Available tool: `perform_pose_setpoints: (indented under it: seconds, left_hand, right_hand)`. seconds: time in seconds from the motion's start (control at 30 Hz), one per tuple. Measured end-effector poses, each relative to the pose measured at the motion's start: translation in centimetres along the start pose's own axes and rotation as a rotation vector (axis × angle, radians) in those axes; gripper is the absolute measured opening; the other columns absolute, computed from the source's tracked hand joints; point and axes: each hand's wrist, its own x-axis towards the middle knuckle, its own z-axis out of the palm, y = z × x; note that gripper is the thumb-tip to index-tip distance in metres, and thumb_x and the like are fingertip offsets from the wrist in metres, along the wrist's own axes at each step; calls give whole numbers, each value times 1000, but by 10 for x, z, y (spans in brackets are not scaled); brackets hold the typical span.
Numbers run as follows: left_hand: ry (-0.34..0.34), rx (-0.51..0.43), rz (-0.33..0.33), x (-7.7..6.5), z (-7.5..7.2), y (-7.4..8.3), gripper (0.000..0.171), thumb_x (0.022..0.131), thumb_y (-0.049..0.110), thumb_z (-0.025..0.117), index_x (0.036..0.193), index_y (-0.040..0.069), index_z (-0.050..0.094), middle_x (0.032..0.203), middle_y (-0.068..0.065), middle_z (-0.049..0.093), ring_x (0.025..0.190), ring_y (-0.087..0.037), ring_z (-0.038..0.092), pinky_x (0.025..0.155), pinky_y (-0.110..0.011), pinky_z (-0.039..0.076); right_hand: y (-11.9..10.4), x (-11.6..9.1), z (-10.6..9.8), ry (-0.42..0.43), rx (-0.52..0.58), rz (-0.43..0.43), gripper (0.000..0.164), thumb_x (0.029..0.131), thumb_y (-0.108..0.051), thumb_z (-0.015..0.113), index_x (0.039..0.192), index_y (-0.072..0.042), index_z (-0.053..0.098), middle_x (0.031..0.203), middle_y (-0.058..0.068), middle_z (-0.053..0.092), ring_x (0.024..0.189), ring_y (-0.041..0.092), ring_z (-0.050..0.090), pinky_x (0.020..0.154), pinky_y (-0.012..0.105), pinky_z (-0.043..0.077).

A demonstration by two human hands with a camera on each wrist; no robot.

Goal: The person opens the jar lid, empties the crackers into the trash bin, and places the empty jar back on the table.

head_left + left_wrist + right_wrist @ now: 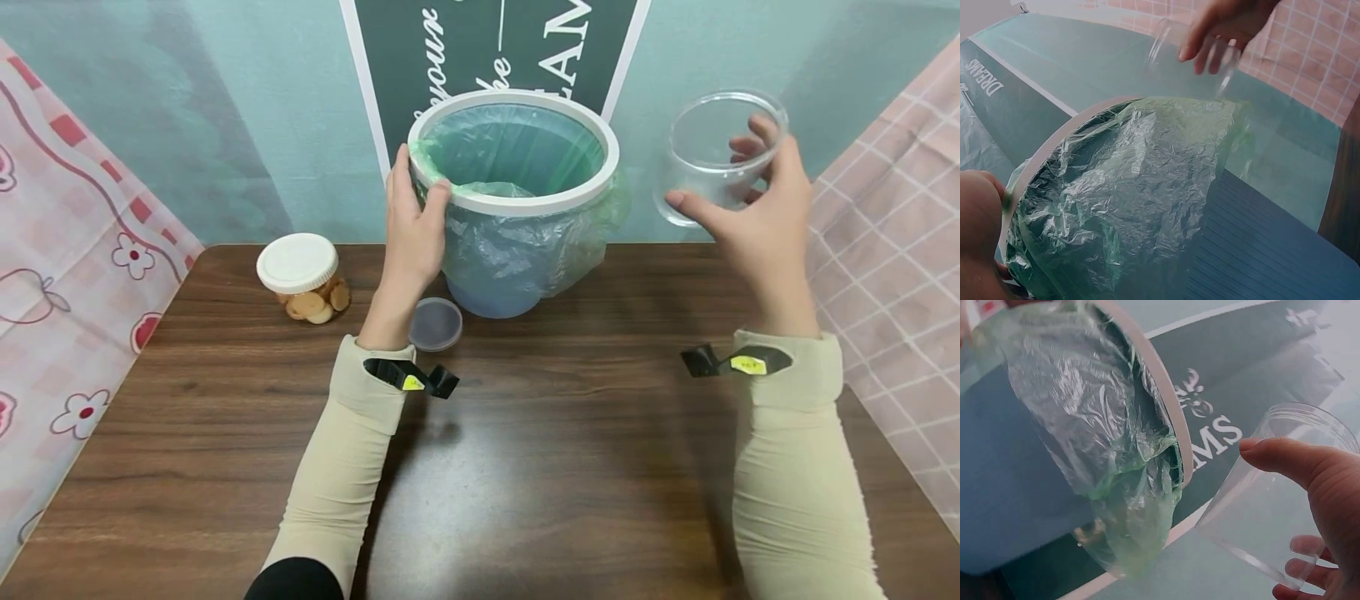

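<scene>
A blue trash can [495, 287] with a white rim ring and a green translucent plastic bag [525, 250] lining it stands at the back of the table. My left hand [416, 229] grips its rim on the left side, thumb over the ring. Off to the right of the can, my right hand [772, 200] holds a clear plastic jar [705, 179] in the air, thumb on one side and fingers round the other. The jar has no lid and looks see-through in the right wrist view, apart from the can.
A lidded jar [298, 265] of round, biscuit-like pieces stands at the back left of the brown table [570, 467]. Beside the can's base lies a small round grey lid [436, 324]. Teal cloth with a dark printed panel [480, 42] hangs behind.
</scene>
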Motion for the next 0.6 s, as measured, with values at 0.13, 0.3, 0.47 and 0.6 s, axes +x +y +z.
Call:
perform_pose_setpoints:
  seconds: [0.13,0.3,0.47,0.6]
  left_hand:
    - [3,8,2,-1,2,0,77,97,34,44,163,12,13,168,-9,20,154,-13,22,126,-33,22]
    - [-34,13,15,-2,8,2,78,98,37,43,164,12,11,169,-8,16,155,-13,19,126,-33,22]
    - [-32,23,-3,-1,4,2,77,98,36,44,164,14,9,170,-6,14,155,-10,18,126,-33,22]
    - [-22,46,-11,-1,-3,0,77,98,37,43,164,14,9,170,-6,14,155,-10,17,126,-34,20]
  right_hand:
    - [16,-14,4,61,131,24,84,68,-13,89,142,-27,52,131,-7,61,124,9,53,101,26,43]
    - [36,-19,-1,109,179,34,80,67,-7,87,138,-26,54,127,-8,61,122,9,53,95,24,44]
    - [62,-15,6,75,128,33,81,70,-12,88,139,-28,50,130,-11,57,123,7,50,96,24,42]
    - [81,-12,18,21,110,93,81,73,-15,87,141,-28,45,131,-13,54,124,7,48,102,25,40]
